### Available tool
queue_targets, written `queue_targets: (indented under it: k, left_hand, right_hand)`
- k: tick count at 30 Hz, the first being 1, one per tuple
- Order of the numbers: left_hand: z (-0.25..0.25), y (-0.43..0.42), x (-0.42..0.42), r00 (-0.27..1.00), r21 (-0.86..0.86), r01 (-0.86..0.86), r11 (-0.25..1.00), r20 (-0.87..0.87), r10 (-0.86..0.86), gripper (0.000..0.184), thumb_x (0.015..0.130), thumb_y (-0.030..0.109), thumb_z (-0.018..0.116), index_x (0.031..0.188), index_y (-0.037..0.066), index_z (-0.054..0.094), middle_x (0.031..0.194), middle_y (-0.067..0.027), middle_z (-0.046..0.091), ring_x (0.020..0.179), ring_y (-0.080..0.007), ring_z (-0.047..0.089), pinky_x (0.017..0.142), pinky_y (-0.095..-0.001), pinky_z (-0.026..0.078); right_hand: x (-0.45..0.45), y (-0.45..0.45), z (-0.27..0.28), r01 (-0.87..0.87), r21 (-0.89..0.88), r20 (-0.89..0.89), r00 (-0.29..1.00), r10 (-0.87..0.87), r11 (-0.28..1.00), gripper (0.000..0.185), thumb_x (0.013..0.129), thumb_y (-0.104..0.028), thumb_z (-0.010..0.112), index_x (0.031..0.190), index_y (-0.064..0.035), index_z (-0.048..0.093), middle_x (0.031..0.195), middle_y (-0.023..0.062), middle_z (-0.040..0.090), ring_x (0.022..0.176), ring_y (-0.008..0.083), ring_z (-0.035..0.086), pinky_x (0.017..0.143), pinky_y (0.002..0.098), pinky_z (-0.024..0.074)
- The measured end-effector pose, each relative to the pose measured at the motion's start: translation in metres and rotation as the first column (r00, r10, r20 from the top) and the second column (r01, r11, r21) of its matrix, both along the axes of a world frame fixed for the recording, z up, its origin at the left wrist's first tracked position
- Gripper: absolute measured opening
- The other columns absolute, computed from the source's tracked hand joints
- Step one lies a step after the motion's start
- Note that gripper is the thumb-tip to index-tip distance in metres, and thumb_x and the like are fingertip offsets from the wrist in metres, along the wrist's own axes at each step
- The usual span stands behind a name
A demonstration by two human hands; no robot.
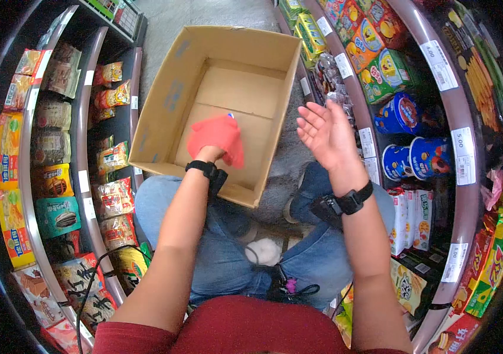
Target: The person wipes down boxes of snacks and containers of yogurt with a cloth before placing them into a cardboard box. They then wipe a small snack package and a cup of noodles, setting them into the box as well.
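A red cloth is bunched around my left hand and covers its fingers. A small blue and white bit shows at the cloth's upper edge, too little to name. This hand is over the open cardboard box, whose visible floor is bare brown board. To the right of the box, my right hand is raised with the palm up, fingers spread and nothing in it. It is close to the right-hand shelf but apart from the goods there.
Shelves flank me on both sides. On the left hang snack bags; on the right stand blue tubs, a green snack box and white packs. My bent knees are against the box's near side. Grey floor shows beyond.
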State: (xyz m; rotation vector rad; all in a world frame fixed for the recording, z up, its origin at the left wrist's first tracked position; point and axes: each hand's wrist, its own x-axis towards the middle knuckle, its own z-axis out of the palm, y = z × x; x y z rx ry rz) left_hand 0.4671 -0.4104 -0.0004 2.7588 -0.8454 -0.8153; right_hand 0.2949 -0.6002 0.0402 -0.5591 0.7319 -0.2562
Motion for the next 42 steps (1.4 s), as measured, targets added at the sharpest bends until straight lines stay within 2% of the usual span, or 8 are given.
queue_targets:
  k: [3, 6, 11, 13, 14, 15, 29, 42]
  left_hand:
    - [-0.071, -0.001, 0.013, 0.989, -0.072, 0.147, 0.987, -0.014, -0.148, 0.033, 0.088, 0.029, 0.061, 0.106, 0.003, 0.066, 0.105, -0.0215, 0.069, 0.096, -0.0389, 0.067, 0.083, -0.0456, 0.054]
    - [-0.038, 0.002, 0.011, 0.736, -0.576, -0.417, 0.703, -0.668, -0.110, 0.038, 0.084, 0.018, 0.068, 0.117, 0.001, 0.059, 0.102, -0.0163, 0.070, 0.089, -0.0295, 0.069, 0.079, -0.0397, 0.056]
    - [0.021, -0.003, 0.017, 0.627, -0.670, -0.725, 0.162, -0.739, -0.248, 0.043, 0.079, 0.012, 0.072, 0.119, 0.001, 0.058, 0.102, -0.0137, 0.069, 0.089, -0.0258, 0.067, 0.080, -0.0369, 0.056]
    - [0.035, -0.006, 0.014, 0.703, -0.725, -0.687, 0.052, -0.681, -0.204, 0.044, 0.078, 0.011, 0.072, 0.118, 0.002, 0.059, 0.103, -0.0134, 0.069, 0.089, -0.0255, 0.067, 0.080, -0.0367, 0.055]
    - [0.041, -0.006, 0.013, 0.741, -0.755, -0.655, 0.025, -0.649, -0.174, 0.044, 0.077, 0.011, 0.072, 0.118, 0.002, 0.059, 0.103, -0.0132, 0.069, 0.090, -0.0253, 0.066, 0.080, -0.0365, 0.055]
    - [0.046, -0.005, 0.011, 0.773, -0.782, -0.623, 0.008, -0.617, -0.147, 0.044, 0.076, 0.010, 0.072, 0.117, 0.002, 0.060, 0.103, -0.0130, 0.069, 0.090, -0.0252, 0.066, 0.081, -0.0364, 0.055]
    - [0.108, 0.029, -0.008, 0.967, -0.877, 0.156, 0.455, 0.230, 0.112, 0.047, 0.065, 0.005, 0.074, 0.111, 0.004, 0.065, 0.104, -0.0102, 0.068, 0.095, -0.0231, 0.062, 0.085, -0.0345, 0.051]
    - [0.112, 0.023, 0.009, 0.871, -0.790, 0.489, 0.370, 0.463, -0.164, 0.039, 0.057, -0.001, 0.069, 0.096, 0.003, 0.069, 0.095, -0.0066, 0.065, 0.088, -0.0214, 0.056, 0.081, -0.0327, 0.048]
  right_hand:
    - [-0.002, -0.008, 0.000, 0.018, 0.012, 0.012, 1.000, -0.019, 1.000, 0.039, 0.097, -0.042, 0.055, 0.112, -0.0066, 0.057, 0.107, 0.0121, 0.067, 0.090, 0.0224, 0.063, 0.080, 0.0374, 0.0528]
    - [-0.002, -0.017, 0.004, 0.083, 0.004, 0.020, 0.996, -0.083, 0.997, 0.037, 0.096, -0.042, 0.056, 0.111, -0.0072, 0.057, 0.105, 0.0107, 0.067, 0.089, 0.0214, 0.062, 0.077, 0.0350, 0.0523]
    - [-0.001, -0.026, 0.022, 0.104, -0.534, -0.022, 0.990, -0.136, 0.839, 0.031, 0.092, -0.031, 0.062, 0.113, -0.0076, 0.058, 0.105, 0.0106, 0.064, 0.093, 0.0248, 0.060, 0.086, 0.0425, 0.0488]
    - [-0.011, -0.038, 0.025, -0.070, -0.997, -0.056, 0.905, -0.423, -0.018, 0.040, 0.089, -0.032, 0.065, 0.117, -0.0039, 0.057, 0.113, 0.0160, 0.061, 0.105, 0.0320, 0.055, 0.095, 0.0479, 0.0442]
    - [-0.013, -0.042, 0.029, -0.258, -0.845, 0.036, 0.846, -0.531, -0.468, 0.045, 0.087, -0.032, 0.066, 0.119, -0.0021, 0.057, 0.116, 0.0186, 0.059, 0.112, 0.0356, 0.053, 0.099, 0.0506, 0.0419]
    - [-0.019, -0.036, 0.046, -0.395, -0.766, 0.000, 0.790, -0.613, -0.508, 0.057, 0.084, -0.034, 0.068, 0.125, 0.0031, 0.054, 0.131, 0.0269, 0.051, 0.128, 0.0476, 0.039, 0.110, 0.0575, 0.0306]
    - [-0.038, -0.110, 0.017, -0.770, -0.607, -0.532, 0.211, -0.820, 0.196, 0.088, 0.074, -0.046, 0.075, 0.147, -0.0107, 0.040, 0.146, 0.0324, 0.039, 0.133, 0.0551, 0.035, 0.113, 0.0620, 0.0252]
    - [-0.048, -0.068, 0.057, -0.676, -0.718, -0.261, 0.484, -0.835, -0.167, 0.079, 0.069, -0.034, 0.082, 0.132, -0.0041, 0.046, 0.119, 0.0269, 0.057, 0.116, 0.0446, 0.052, 0.101, 0.0516, 0.0406]
